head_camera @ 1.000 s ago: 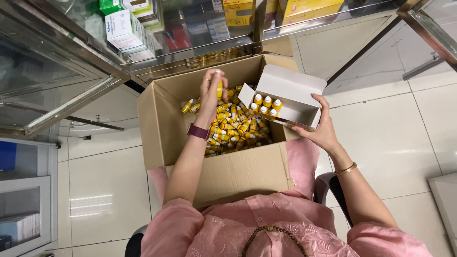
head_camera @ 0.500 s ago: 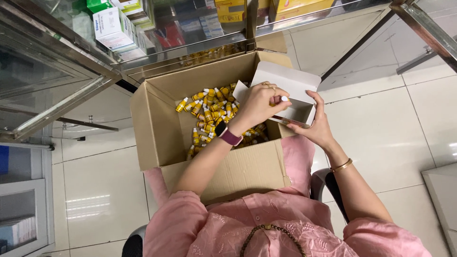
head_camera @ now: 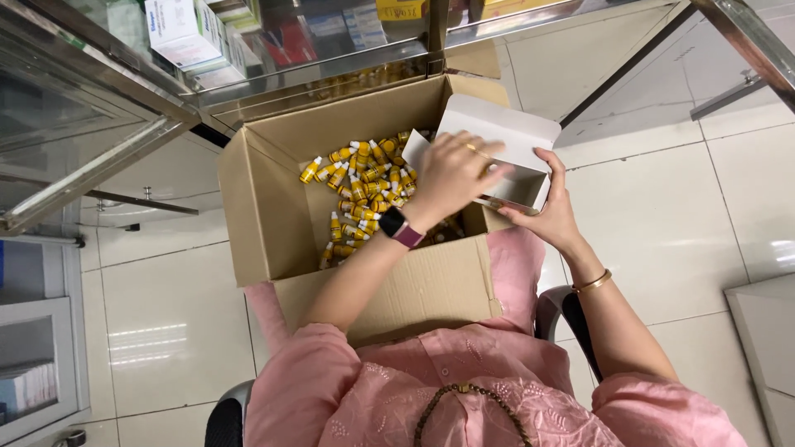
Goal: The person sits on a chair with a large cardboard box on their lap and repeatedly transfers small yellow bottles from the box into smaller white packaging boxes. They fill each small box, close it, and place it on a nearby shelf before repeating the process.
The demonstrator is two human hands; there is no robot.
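While the left hand (head_camera: 451, 170) reaches into the small white carton (head_camera: 505, 149), its fingers curl inward, but I cannot tell whether they hold a bottle. The right hand (head_camera: 551, 215) grips the carton's near wall, tilted over the brown cardboard box (head_camera: 397, 290) on the person's lap. Filling looks underway: many small yellow bottles (head_camera: 360, 194) with white caps lie loose in the box.

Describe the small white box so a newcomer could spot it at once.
Find the big brown carton on the person's lap, holding small yellow bottles. At its far right corner, the right hand holds the white box, with the left hand reaching inside. It is the only plain white box there.
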